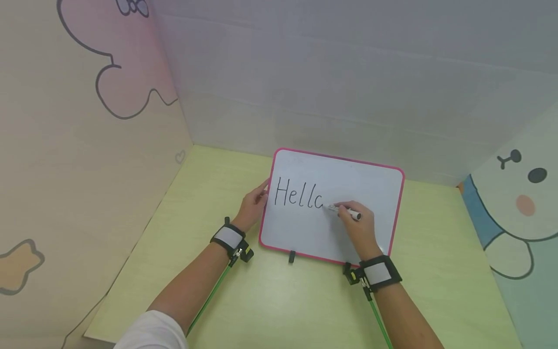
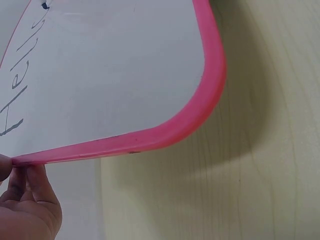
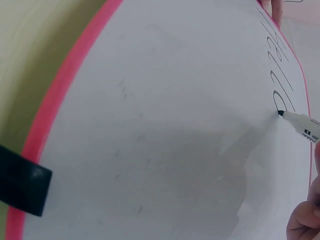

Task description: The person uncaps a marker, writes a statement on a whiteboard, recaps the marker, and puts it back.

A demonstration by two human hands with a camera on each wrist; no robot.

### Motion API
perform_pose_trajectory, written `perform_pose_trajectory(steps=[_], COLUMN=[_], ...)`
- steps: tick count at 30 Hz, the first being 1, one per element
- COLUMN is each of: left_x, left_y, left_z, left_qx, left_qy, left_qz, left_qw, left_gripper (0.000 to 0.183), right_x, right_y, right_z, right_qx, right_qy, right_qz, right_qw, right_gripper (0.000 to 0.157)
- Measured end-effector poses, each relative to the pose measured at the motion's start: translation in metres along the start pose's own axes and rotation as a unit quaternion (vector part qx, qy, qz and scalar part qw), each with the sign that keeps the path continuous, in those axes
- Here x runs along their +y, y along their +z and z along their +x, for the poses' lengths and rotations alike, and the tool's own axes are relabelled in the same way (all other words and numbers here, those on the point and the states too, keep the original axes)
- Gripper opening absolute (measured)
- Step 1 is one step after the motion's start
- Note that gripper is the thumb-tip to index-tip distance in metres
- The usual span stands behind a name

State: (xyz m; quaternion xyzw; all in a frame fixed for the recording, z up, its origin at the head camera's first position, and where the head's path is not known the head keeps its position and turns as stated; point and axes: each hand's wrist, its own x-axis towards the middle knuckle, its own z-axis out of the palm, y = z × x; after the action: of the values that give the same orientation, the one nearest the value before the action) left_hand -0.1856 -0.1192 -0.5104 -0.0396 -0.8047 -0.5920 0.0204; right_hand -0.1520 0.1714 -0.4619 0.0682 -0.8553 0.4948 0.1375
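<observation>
A whiteboard point(image 1: 305, 232) with a pink frame leans tilted on the table, its top toward the back wall. Black handwriting point(image 1: 298, 194) on it shows "Hell" and a last round letter, its loop still partly open. My right hand point(image 1: 359, 228) pinches a white marker point(image 1: 348, 212) with a black end. In the right wrist view the marker's black tip point(image 3: 281, 113) is right at the end of that round letter. At the board's left edge, my left hand point(image 1: 251, 207) grips the pink frame point(image 2: 100, 148), thumb on one side and fingers on the other.
Two dark clips or feet, one a black clip point(image 1: 292, 257), sit at the board's lower edge. The pale yellow table point(image 1: 279, 310) meets a plain back wall point(image 1: 305, 97). Cartoon-printed side walls stand left and right. Each wrist wears a black strap with a green cord.
</observation>
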Motion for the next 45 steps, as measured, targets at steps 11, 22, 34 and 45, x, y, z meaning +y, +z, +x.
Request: perform_pose_trajectory(steps=[11, 22, 34, 45], left_x=[0.002, 0.005, 0.006, 0.007], left_y=[0.0, 0.0, 0.001, 0.001], left_z=[0.0, -0.002, -0.002, -0.002], left_qx=[-0.002, -0.001, -0.006, -0.007], left_qy=[0.0, -0.005, 0.001, -0.003], left_qz=[0.016, 0.016, 0.013, 0.011], left_qw=[0.9999, 0.9999, 0.9999, 0.9999], left_gripper=[0.048, 0.048, 0.048, 0.048], right_x=[-0.002, -0.001, -0.001, 0.005], right_y=[0.0, 0.002, 0.001, -0.018], right_z=[0.002, 0.003, 0.002, -0.006], right_qx=[0.004, 0.01, 0.014, 0.039], right_qy=[-0.019, -0.047, -0.043, -0.023], right_qz=[-0.024, -0.018, 0.004, 0.024], right_qw=[1.0, 0.999, 0.999, 0.999], right_gripper=[0.02, 0.02, 0.018, 0.024])
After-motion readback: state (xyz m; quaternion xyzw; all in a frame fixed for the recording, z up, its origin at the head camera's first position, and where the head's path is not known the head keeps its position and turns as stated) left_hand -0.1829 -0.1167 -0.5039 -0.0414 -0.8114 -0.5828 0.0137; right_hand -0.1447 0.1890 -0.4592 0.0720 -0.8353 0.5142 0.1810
